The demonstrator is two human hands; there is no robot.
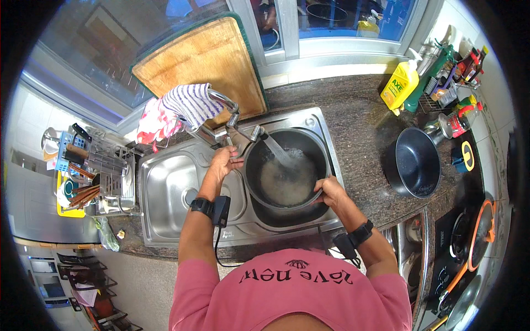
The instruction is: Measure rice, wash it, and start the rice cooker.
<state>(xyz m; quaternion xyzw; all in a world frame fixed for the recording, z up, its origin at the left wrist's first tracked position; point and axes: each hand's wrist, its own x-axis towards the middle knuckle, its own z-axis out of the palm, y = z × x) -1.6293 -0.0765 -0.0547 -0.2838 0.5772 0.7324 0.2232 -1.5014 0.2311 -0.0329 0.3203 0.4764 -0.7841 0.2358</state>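
Note:
Water runs from the tap [255,133] in a stream [279,151] into a large dark pot [253,182] at the sink's right-hand basin [285,219]. Cloudy, pale liquid [285,182] covers the pot's bottom; what lies under it I cannot make out. My right hand [330,191] grips the pot's rim at its lower right. Between the tap's base and the pot's left side is my left hand [227,161], fingers apart. Its fingertips are close to the tap lever and the pot wall; contact is unclear.
A steel basin [169,198] lies left, with a dish rack [112,173] beyond it. A wooden cutting board [203,62] leans behind the tap, where a striped cloth [190,103] hangs. Rightward stand a black pot [417,163], a yellow pump bottle [399,85] and a stove [447,244].

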